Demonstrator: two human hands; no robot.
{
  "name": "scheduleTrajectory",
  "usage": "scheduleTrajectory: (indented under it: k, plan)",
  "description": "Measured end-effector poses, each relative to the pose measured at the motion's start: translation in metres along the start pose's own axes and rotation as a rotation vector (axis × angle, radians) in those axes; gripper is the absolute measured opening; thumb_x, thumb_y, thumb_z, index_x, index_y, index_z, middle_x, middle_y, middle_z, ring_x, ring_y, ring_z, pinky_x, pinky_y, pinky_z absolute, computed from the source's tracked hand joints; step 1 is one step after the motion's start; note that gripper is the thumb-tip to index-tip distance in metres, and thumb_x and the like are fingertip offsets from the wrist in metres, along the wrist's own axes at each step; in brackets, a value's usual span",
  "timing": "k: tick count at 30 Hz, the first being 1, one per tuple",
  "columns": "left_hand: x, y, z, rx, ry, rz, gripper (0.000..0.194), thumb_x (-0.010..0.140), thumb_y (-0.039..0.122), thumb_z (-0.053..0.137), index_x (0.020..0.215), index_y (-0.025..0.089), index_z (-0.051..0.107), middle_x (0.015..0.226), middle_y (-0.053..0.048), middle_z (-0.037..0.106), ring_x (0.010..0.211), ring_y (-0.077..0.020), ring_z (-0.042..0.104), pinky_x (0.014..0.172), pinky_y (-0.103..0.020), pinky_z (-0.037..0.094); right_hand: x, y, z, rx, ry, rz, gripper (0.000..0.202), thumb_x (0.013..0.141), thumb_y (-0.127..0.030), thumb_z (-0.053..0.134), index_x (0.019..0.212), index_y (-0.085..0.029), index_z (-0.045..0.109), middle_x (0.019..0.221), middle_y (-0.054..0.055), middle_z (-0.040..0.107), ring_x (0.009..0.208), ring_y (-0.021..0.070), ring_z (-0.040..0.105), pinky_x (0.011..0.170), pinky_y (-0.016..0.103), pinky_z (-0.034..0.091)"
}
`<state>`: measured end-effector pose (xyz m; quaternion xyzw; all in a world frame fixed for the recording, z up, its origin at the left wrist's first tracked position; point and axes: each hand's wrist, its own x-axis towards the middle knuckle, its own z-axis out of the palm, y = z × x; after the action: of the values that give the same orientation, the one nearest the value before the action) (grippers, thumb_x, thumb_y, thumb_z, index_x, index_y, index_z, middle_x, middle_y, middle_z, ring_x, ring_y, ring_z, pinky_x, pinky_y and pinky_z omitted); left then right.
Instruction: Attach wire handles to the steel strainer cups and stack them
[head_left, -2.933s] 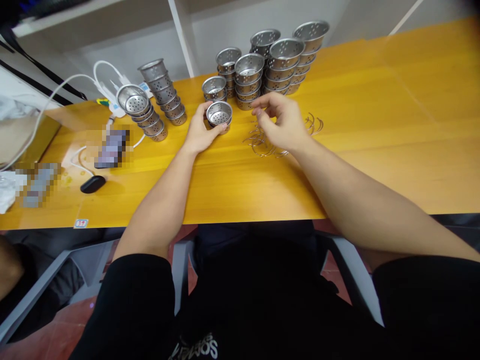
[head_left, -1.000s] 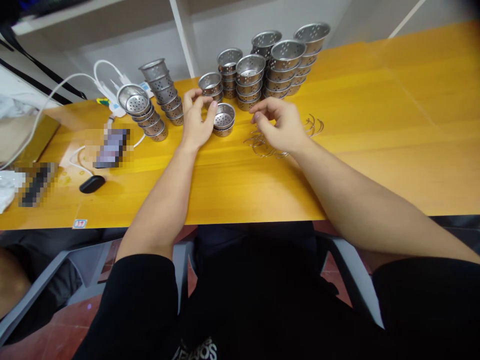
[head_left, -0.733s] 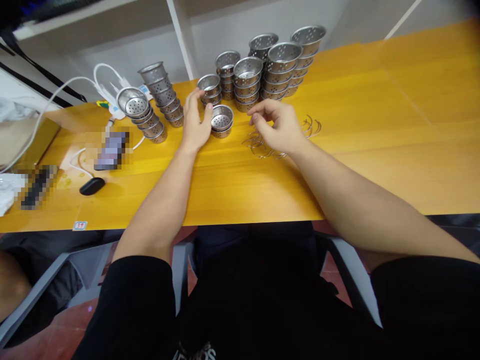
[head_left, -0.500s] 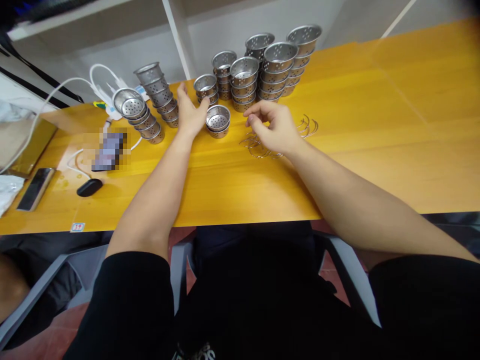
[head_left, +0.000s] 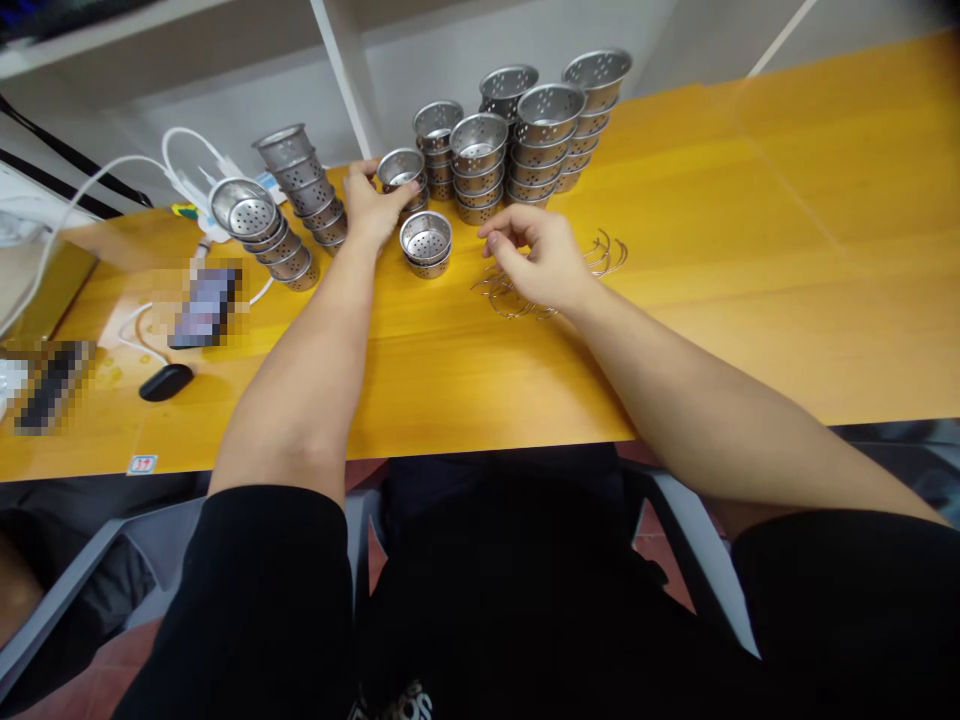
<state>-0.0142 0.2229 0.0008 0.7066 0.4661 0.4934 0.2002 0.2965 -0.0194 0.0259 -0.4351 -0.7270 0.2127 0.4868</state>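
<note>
My left hand [head_left: 371, 212] is closed around the sides of a short stack of perforated metal strainer cups [head_left: 400, 166], the thumb on the near right side and the fingers at the left. Just in front of that stack, a low pair of nested strainer cups [head_left: 426, 240] stands on the table. My right hand [head_left: 536, 255] hovers over a loose heap of thin curved wires [head_left: 607, 255], thumb and forefinger brought close together. Whether a wire is in that pinch cannot be made out.
Taller strainer stacks [head_left: 547, 135] stand at the back. Two more stacks [head_left: 296, 185] lean at the left, beside white cables [head_left: 172, 165]. A phone [head_left: 204, 308] and a black oval device [head_left: 166, 382] lie on the yellow table [head_left: 480, 380]. A shelf divider [head_left: 341, 75] rises behind.
My left hand has moved slightly back and closed on the short strainer stack. My right hand keeps its pose over the wires. The whole view has shifted a little.
</note>
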Motion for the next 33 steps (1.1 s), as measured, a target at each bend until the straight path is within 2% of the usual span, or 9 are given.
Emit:
scheduleTrajectory:
  k: [3, 6, 14, 19, 23, 26, 28, 30, 33]
  plan:
    - [-0.002, 0.006, 0.007, -0.024, 0.105, -0.245, 0.079, 0.077, 0.026, 0.115, 0.132, 0.037, 0.06, 0.153, -0.006, 0.089, 0.152, -0.0377, 0.082, 0.136, -0.06, 0.065, 0.0, 0.001, 0.001, -0.008, 0.002, -0.004, 0.051, 0.117, -0.084, 0.079, 0.125, -0.034, 0.087, 0.105, 0.009, 0.09, 0.094, 0.036, 0.085, 0.104, 0.065, 0.081]
    - [-0.007, 0.024, 0.012, -0.067, 0.094, -0.299, 0.087, 0.074, 0.018, 0.112, 0.14, 0.036, 0.058, 0.156, -0.009, 0.088, 0.154, -0.0385, 0.083, 0.137, -0.056, 0.066, 0.0, 0.004, 0.002, -0.004, -0.001, -0.004, 0.054, 0.118, -0.085, 0.079, 0.125, -0.033, 0.088, 0.105, 0.01, 0.09, 0.097, 0.0368, 0.086, 0.106, 0.065, 0.081]
    - [-0.013, 0.04, 0.019, -0.12, 0.191, -0.211, 0.074, 0.057, 0.027, 0.114, 0.111, 0.038, 0.066, 0.122, -0.001, 0.091, 0.123, -0.0384, 0.084, 0.126, -0.061, 0.067, -0.001, 0.005, 0.0, 0.025, -0.03, 0.014, 0.046, 0.121, -0.075, 0.081, 0.128, -0.03, 0.088, 0.108, 0.011, 0.088, 0.105, 0.0383, 0.086, 0.109, 0.063, 0.077]
    - [0.003, 0.017, 0.012, -0.075, 0.134, -0.141, 0.08, 0.055, 0.041, 0.11, 0.122, 0.045, 0.066, 0.127, 0.0, 0.092, 0.13, -0.0427, 0.083, 0.129, -0.069, 0.063, -0.002, 0.001, 0.0, -0.014, -0.034, 0.017, 0.04, 0.123, -0.068, 0.076, 0.128, -0.03, 0.088, 0.109, 0.011, 0.091, 0.1, 0.0368, 0.087, 0.103, 0.06, 0.078]
    - [0.004, 0.032, -0.001, 0.072, 0.164, 0.104, 0.082, 0.086, 0.066, 0.093, 0.16, 0.061, 0.059, 0.159, 0.0, 0.087, 0.152, -0.0423, 0.077, 0.14, -0.074, 0.056, 0.0, -0.003, -0.003, -0.105, -0.028, 0.066, 0.041, 0.125, -0.064, 0.07, 0.131, -0.028, 0.09, 0.112, 0.012, 0.092, 0.105, 0.0385, 0.089, 0.102, 0.06, 0.079]
    - [-0.016, 0.074, 0.0, 0.106, 0.154, 0.406, 0.08, 0.113, 0.07, 0.074, 0.181, 0.073, 0.033, 0.174, 0.002, 0.079, 0.164, -0.0368, 0.072, 0.143, -0.072, 0.056, 0.004, -0.008, -0.016, -0.209, -0.033, 0.123, 0.044, 0.125, -0.063, 0.068, 0.134, -0.027, 0.09, 0.119, 0.015, 0.094, 0.107, 0.0419, 0.089, 0.104, 0.063, 0.077]
    - [-0.04, 0.103, 0.013, -0.107, 0.072, 0.511, 0.068, 0.108, 0.076, 0.088, 0.165, 0.067, 0.052, 0.162, 0.003, 0.083, 0.151, -0.0358, 0.08, 0.135, -0.068, 0.065, 0.006, -0.01, -0.028, -0.299, -0.077, 0.149, 0.046, 0.124, -0.066, 0.068, 0.132, -0.026, 0.09, 0.125, 0.018, 0.095, 0.112, 0.0456, 0.089, 0.109, 0.065, 0.075]
    - [-0.07, 0.12, 0.03, -0.339, 0.016, 0.536, 0.082, 0.095, 0.089, 0.1, 0.156, 0.049, 0.063, 0.144, 0.001, 0.087, 0.133, -0.0349, 0.089, 0.121, -0.065, 0.073, 0.007, -0.007, -0.041, -0.398, -0.147, 0.163, 0.051, 0.123, -0.071, 0.068, 0.13, -0.026, 0.09, 0.129, 0.021, 0.095, 0.119, 0.0492, 0.088, 0.112, 0.066, 0.073]
    - [-0.116, 0.12, 0.05, -0.383, -0.168, 0.301, 0.089, 0.096, 0.1, 0.1, 0.158, 0.045, 0.066, 0.153, -0.006, 0.087, 0.144, -0.0371, 0.086, 0.133, -0.067, 0.071, 0.008, 0.005, -0.053, -0.52, -0.265, 0.173, 0.056, 0.115, -0.081, 0.079, 0.125, -0.026, 0.09, 0.128, 0.022, 0.093, 0.124, 0.052, 0.086, 0.107, 0.065, 0.071]
